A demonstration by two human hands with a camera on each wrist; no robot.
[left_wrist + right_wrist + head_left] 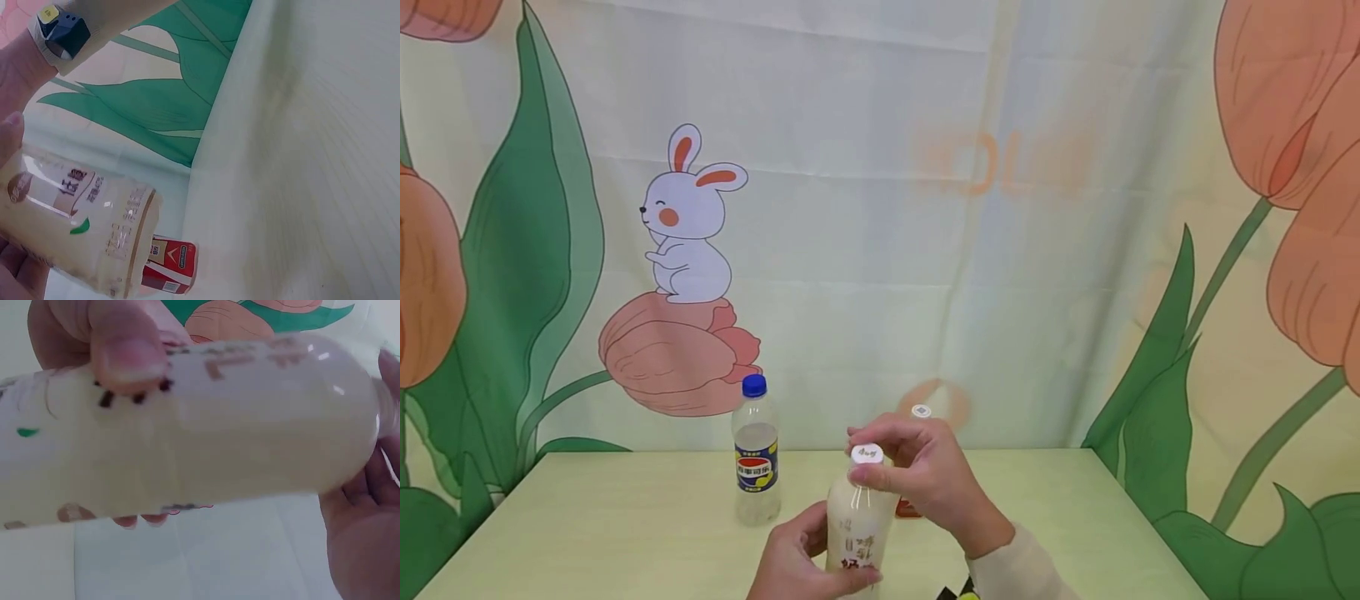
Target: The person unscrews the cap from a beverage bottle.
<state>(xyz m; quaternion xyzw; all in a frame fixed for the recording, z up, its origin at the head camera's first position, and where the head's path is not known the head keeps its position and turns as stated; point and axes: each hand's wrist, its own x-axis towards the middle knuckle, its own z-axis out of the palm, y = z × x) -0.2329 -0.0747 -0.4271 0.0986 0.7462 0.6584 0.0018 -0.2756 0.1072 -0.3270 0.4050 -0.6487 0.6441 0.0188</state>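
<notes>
In the head view, a pale cream-coloured drink bottle (859, 525) with a white cap (867, 454) stands between both hands. My left hand (797, 558) grips its body from the left, thumb across the front. The thumb and fingers of my right hand (936, 475) pinch the cap from the sides. In the left wrist view, the lower part of the bottle (94, 219) shows brown print and a green leaf mark. The right wrist view shows the bottle (250, 437) close up, with the left thumb (131, 362) pressed on its label and the right hand (369, 537) round the neck end.
A clear bottle (756, 479) with a blue cap and a blue label stands on the table (625, 517), left of the hands. Behind the right hand, a mostly hidden container (910, 507) shows a white top and a red lower part. A printed curtain (850, 250) hangs behind.
</notes>
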